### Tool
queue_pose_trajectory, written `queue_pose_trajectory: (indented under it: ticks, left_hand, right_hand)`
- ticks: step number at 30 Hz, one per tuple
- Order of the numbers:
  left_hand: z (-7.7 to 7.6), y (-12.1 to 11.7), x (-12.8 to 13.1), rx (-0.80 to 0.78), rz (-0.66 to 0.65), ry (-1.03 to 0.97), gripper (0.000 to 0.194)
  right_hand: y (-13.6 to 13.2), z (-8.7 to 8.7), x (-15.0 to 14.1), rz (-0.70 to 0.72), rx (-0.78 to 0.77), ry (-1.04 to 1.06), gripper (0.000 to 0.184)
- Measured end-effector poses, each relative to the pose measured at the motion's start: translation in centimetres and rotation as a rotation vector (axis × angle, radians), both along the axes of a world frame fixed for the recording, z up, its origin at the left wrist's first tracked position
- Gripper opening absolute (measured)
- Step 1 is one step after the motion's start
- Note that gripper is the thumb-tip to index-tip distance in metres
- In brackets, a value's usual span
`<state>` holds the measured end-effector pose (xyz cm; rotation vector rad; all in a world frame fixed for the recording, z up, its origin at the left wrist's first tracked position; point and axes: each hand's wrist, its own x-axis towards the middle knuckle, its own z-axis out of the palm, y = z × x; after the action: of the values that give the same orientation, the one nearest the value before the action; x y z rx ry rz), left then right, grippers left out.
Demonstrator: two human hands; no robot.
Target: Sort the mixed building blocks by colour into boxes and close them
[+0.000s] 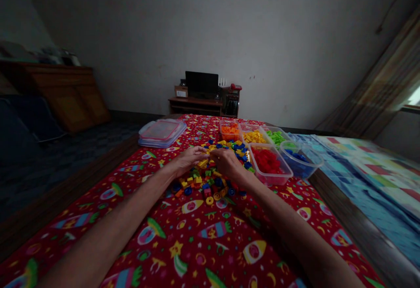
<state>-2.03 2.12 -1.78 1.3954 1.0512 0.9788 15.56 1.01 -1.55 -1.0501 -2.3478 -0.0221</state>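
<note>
Toy blocks (198, 181) in a loose mixed heap on the red printed cloth (197, 218), spread under and around both hands, yellow and blue showing most, with green, red and orange among them. Along the near edge, a few round wheel-like pieces (188, 191). Left hand (190, 159) over the left side of the heap, fingers close together and stretched toward the middle. Right hand (226, 161) opposite, back upward, fingers curled toward the left fingertips. Cannot tell, for either hand, whether closed on a block or only touching the heap.

Both held low and facing, probably to handle small pieces between two sets of fingertips. Just right of the heap, open containers, one colour in each: orange pieces (230, 130), yellow pieces (254, 137) and green pieces (274, 137) at the back, red pieces (267, 161) in a nearer clear tub (274, 181), blue pieces (297, 156) in a round bowl (316, 165). Seemingly grouped there within easy reach of the right hand. Stacked flat lids (162, 133) at the far left of the cloth, likely out of the way there.

Hard to make out: right fingertips, tucked behind the hand; blocks directly underneath, covered; single shapes in the heap, too small and dim. Forearms cut off at the lower edge.
</note>
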Motion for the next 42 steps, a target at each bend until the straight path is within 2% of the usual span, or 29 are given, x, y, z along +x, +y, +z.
queue_pose_trajectory:
  ticks: [2, 7, 9, 13, 17, 21, 25, 30, 33, 36, 39, 42]
  left_hand:
    - [-0.2, 0.0, 0.4, 0.009, 0.059, -0.019, 0.034]
    - [-0.6, 0.0, 1.2, -0.003, 0.131, -0.132, 0.041]
    - [-0.8, -0.1, 1.6, -0.006, 0.134, -0.16, 0.045]
    - [-1.2, -0.2, 2.2, -0.022, 0.114, -0.205, 0.05]
    - [-1.5, -0.4, 2.5, -0.003, 0.084, -0.177, 0.039]
    - [-1.3, -0.4, 2.1, 0.091, 0.109, -0.04, 0.028]
    - [-1.1, 0.1, 1.5, 0.308, 0.094, 0.126, 0.027]
    - [-1.1, 1.0, 0.8, 0.471, 0.049, 0.231, 0.028]
    - [-1.0, 1.8, -0.2, 0.518, 0.074, 0.309, 0.029]
    - [-1.4, 3.3, -1.6, 0.544, 0.154, 0.451, 0.029]
    - [-2.6, 4.9, -2.9, 0.54, 0.195, 0.556, 0.033]
    - [-4.0, 5.9, -3.6, 0.535, 0.215, 0.61, 0.041]
  right_hand:
    - [-0.3, 0.1, 0.5, -0.058, 0.017, 0.008, 0.024]
    - [-1.0, -0.2, 0.4, -0.024, 0.009, 0.023, 0.016]
    - [-1.1, -0.7, 0.0, 0.018, -0.018, 0.02, 0.011]
    - [-1.2, -1.3, -0.2, 0.119, -0.024, 0.044, 0.016]
    - [-1.3, -1.2, 0.1, 0.121, -0.055, 0.036, 0.016]
    - [-1.2, -0.9, 0.3, 0.068, -0.098, -0.017, 0.023]
    - [-0.6, -1.4, 0.8, 0.038, -0.077, -0.051, 0.03]
    - [-0.4, -1.8, 1.5, 0.032, -0.019, -0.044, 0.023]
    - [-0.6, -0.8, 2.0, 0.03, -0.022, -0.001, 0.017]
    - [0.0, 1.0, 3.2, -0.058, -0.028, 0.053, 0.012]
    - [2.2, 3.2, 5.8, -0.167, -0.014, 0.074, 0.011]
    - [5.6, 5.1, 9.1, -0.273, 0.032, 0.045, 0.012]
